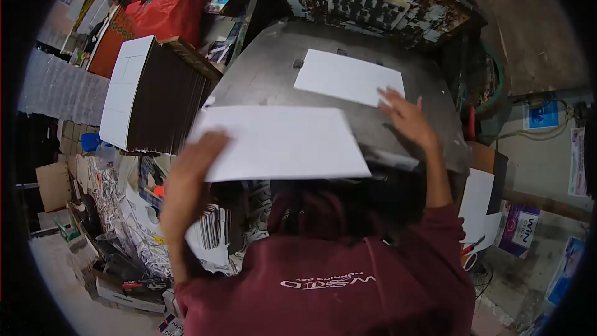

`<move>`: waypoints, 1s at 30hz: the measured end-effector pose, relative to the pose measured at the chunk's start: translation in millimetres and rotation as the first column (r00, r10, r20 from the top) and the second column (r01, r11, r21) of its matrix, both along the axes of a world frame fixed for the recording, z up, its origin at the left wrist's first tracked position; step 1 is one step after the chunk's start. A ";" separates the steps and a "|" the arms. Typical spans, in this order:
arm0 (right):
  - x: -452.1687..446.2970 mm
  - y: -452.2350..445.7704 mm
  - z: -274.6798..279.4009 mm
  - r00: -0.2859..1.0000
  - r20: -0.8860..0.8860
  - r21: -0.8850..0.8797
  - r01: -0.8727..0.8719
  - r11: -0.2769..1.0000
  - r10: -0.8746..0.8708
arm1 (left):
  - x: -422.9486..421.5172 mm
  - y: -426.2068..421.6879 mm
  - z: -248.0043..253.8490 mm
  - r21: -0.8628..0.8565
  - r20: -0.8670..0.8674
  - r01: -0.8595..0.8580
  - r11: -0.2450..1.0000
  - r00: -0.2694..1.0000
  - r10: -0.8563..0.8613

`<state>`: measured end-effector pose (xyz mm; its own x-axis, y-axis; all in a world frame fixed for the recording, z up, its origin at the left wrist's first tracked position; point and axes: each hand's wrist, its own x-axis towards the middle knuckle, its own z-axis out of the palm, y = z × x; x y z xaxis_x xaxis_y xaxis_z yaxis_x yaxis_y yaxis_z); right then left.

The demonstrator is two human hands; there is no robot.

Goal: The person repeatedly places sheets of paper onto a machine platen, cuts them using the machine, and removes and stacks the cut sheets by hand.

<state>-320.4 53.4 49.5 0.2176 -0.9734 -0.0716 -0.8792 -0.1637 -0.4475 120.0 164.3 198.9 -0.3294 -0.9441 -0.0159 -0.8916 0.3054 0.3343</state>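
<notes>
My left hand [193, 177], blurred by motion, grips the left end of a white sheet of card [286, 143]. The sheet is held level above the near part of a grey metal plate [264, 71]. A second white sheet [348, 76] lies flat on that plate, near small dark tabs at its far edge. At this sheet's near right corner is my right hand [409, 118], its fingers stretched out and apart. Its fingertips overlap the corner; whether they press on it I cannot tell.
To the left stands a tall stack of white-faced boards [127, 93], its dark edges showing. A rusty machine part [373, 9] rises behind the plate. Paper scraps [118, 205] cover the lower left. White sheets [476, 199] and scissors [471, 258] are at the right.
</notes>
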 end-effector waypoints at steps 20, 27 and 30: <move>-282.4 376.3 -185.7 0.070 -0.735 -0.123 0.964 0.235 -0.675 | 249.5 -68.6 -98.1 -0.765 0.083 -0.441 0.469 0.656 0.751; -247.1 386.3 -155.1 0.277 -0.460 -0.239 0.877 0.418 -0.844 | 246.2 -79.0 -105.6 -0.572 0.012 -0.664 0.482 0.581 0.814; -264.8 409.0 -160.6 0.325 -0.350 -0.117 0.915 0.385 -0.878 | 234.9 -75.1 -95.5 -0.549 0.067 -0.698 0.460 0.512 0.857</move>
